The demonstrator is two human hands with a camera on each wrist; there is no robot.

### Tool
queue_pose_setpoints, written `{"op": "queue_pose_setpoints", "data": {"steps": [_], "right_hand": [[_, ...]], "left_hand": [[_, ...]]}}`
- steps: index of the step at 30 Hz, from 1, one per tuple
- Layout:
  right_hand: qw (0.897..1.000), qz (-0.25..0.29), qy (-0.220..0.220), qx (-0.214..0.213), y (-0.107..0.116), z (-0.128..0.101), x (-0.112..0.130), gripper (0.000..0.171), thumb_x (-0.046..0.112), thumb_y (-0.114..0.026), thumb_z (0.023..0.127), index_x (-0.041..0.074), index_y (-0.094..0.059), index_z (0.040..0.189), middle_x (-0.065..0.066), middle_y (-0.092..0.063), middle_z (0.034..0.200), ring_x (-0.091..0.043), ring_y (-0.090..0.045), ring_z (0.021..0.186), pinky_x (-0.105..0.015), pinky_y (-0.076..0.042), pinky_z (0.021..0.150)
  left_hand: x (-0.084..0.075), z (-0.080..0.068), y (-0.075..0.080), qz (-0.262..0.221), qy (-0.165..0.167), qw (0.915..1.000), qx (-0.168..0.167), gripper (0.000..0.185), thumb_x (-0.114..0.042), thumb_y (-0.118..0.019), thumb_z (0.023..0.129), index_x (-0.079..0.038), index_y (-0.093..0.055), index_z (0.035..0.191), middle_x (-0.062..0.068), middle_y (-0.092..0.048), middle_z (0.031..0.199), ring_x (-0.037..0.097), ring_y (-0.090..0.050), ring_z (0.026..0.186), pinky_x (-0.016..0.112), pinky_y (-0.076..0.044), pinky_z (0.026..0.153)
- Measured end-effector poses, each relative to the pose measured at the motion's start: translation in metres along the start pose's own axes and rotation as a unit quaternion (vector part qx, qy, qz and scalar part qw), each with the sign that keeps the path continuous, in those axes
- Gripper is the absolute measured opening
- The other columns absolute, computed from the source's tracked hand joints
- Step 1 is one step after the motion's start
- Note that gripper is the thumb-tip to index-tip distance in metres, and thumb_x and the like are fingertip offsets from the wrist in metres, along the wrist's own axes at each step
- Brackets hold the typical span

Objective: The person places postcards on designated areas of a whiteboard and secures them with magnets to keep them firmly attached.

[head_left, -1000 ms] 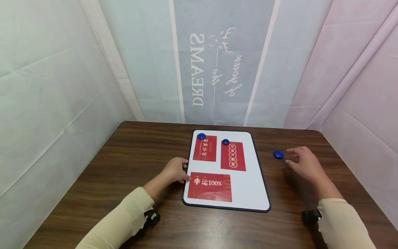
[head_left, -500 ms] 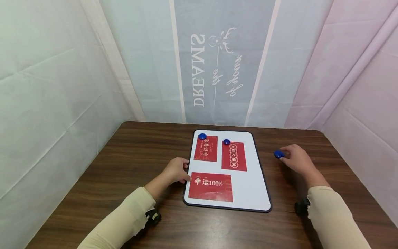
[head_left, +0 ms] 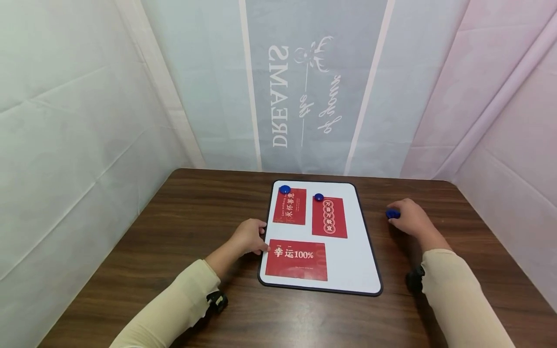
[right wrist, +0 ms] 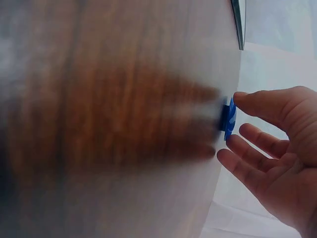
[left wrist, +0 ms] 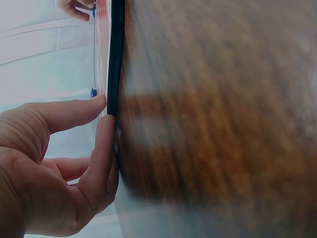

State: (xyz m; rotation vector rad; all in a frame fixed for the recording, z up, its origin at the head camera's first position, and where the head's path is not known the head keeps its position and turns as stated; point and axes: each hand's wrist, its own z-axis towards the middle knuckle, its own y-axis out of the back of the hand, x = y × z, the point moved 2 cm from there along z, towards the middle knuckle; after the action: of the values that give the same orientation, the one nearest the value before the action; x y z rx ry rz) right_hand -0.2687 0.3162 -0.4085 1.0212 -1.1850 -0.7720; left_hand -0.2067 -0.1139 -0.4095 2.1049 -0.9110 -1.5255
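A small whiteboard (head_left: 351, 263) with a black rim lies flat on the table. Three red cards with white lettering are on it: one at upper left (head_left: 297, 212), one at upper right (head_left: 337, 227), one at lower left (head_left: 296, 269). The two upper cards each carry a round blue magnet, one left (head_left: 285, 189) and one right (head_left: 319, 197). My left hand (head_left: 247, 238) holds the board's left edge, thumb at the lower card's edge, fingers against the rim. To the right of the board, my right hand (head_left: 411, 220) pinches a third blue magnet (right wrist: 231, 118) between thumb and fingertips, at the tabletop.
The brown wooden table (head_left: 174, 208) extends on both sides of the board. A grey-blue printed cloth (head_left: 311, 159) hangs behind its far edge, and pale cloth walls stand left (head_left: 87, 145) and right (head_left: 513, 145).
My right hand has moved left to the loose blue magnet, and its thumb and fingers have come together on it. The left hand stays at the board's edge.
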Motion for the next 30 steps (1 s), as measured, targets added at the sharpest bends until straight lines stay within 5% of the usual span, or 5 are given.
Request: {"op": "queue_pose_setpoints", "data": {"steps": [10, 30], "right_hand": [[0.999, -0.013, -0.023, 0.041, -0.005, 0.009, 0.001, 0.037, -0.004, -0.058, 0.081, -0.012, -0.061, 0.117, -0.038, -0.055, 0.117, -0.05, -0.054, 0.103, -0.067, -0.043, 0.089], [0.999, -0.029, -0.01, 0.041, 0.004, 0.01, 0.009, 0.029, 0.003, -0.066, 0.082, -0.008, -0.066, 0.109, -0.035, -0.06, 0.11, -0.049, -0.057, 0.099, -0.065, -0.046, 0.084]], "left_hand": [[0.001, -0.001, -0.001, -0.001, 0.001, 1.0, 0.0, 0.072, -0.004, -0.085, 0.072, 0.002, -0.052, 0.136, 0.014, -0.059, 0.115, 0.02, -0.064, 0.076, 0.027, -0.056, 0.055], [0.0, 0.002, 0.0, 0.002, -0.006, 1.0, 0.0, 0.072, -0.004, -0.086, 0.071, 0.002, -0.054, 0.135, 0.013, -0.059, 0.113, 0.021, -0.064, 0.08, 0.028, -0.056, 0.054]]}}
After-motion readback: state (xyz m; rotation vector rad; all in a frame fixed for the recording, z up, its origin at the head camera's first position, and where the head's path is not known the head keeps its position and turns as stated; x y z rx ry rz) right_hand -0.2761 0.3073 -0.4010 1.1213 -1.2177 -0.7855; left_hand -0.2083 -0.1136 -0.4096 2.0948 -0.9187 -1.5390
